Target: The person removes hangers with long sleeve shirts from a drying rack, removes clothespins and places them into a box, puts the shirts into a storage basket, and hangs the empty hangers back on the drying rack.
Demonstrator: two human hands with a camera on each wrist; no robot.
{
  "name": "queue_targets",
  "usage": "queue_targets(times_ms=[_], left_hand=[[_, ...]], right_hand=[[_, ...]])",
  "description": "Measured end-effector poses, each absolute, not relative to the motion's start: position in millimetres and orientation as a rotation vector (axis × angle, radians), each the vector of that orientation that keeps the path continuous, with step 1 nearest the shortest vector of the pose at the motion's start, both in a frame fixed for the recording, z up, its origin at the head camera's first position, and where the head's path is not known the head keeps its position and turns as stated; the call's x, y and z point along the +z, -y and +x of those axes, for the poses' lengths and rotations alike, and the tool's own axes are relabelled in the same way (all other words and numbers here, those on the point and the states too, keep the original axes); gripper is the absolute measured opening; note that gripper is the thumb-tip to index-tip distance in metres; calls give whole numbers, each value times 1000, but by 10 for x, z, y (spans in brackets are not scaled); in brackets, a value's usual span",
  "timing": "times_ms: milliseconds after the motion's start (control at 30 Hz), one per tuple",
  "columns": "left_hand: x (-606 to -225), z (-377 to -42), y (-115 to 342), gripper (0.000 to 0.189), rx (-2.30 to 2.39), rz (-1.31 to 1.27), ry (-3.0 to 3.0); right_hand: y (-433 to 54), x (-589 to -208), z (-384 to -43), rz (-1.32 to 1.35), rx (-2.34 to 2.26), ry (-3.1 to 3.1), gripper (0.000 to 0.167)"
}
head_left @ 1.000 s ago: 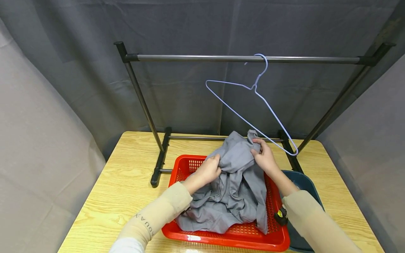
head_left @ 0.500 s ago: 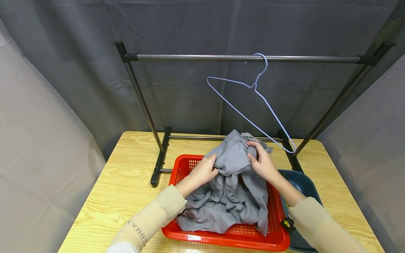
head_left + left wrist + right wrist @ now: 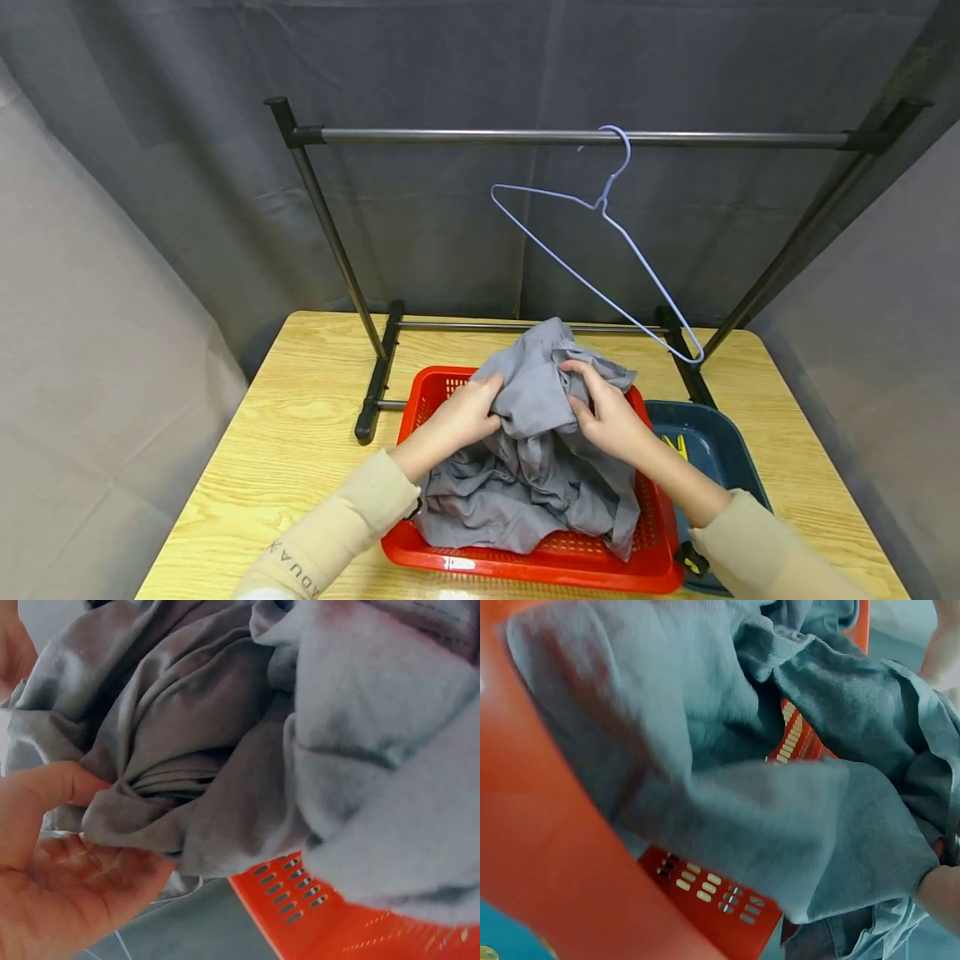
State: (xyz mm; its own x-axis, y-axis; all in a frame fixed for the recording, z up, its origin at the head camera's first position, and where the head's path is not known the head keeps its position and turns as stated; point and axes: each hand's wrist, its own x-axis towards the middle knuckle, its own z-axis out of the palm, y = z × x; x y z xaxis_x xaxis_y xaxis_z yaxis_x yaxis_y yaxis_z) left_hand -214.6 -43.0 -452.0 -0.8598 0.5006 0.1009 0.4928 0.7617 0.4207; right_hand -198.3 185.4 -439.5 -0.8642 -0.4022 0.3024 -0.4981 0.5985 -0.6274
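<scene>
A crumpled grey garment (image 3: 525, 492) lies mostly in a red plastic basket (image 3: 525, 567), its upper part lifted between both hands. My left hand (image 3: 463, 417) pinches a fold on the garment's left side; in the left wrist view, thumb and fingers close on the cloth. My right hand (image 3: 607, 417) holds the bunched cloth on the right, thumb and forefinger on it. The right wrist view shows a loose flap of the grey cloth (image 3: 765, 832) hanging over the perforated basket. The garment's exact kind is hidden by its folds.
Behind the basket stands a metal clothes rack (image 3: 465, 136) on black feet. A lilac hanger (image 3: 577, 271) hangs from its bar, right of centre. A dark blue tub (image 3: 723, 442) with yellow pieces (image 3: 678, 446) inside sits right of the basket on the wooden table (image 3: 300, 417).
Both hands have come nearer and slightly left, carrying the garment's upper part back and down over the basket. The right hand has shifted inward along the cloth.
</scene>
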Motion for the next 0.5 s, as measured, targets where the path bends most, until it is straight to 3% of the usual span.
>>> queue_targets(times_ms=[500], left_hand=[[-4451, -1952, 555, 25, 444, 1076, -2799]], right_hand=[[-1744, -4463, -1645, 912, 1039, 2914, 50]])
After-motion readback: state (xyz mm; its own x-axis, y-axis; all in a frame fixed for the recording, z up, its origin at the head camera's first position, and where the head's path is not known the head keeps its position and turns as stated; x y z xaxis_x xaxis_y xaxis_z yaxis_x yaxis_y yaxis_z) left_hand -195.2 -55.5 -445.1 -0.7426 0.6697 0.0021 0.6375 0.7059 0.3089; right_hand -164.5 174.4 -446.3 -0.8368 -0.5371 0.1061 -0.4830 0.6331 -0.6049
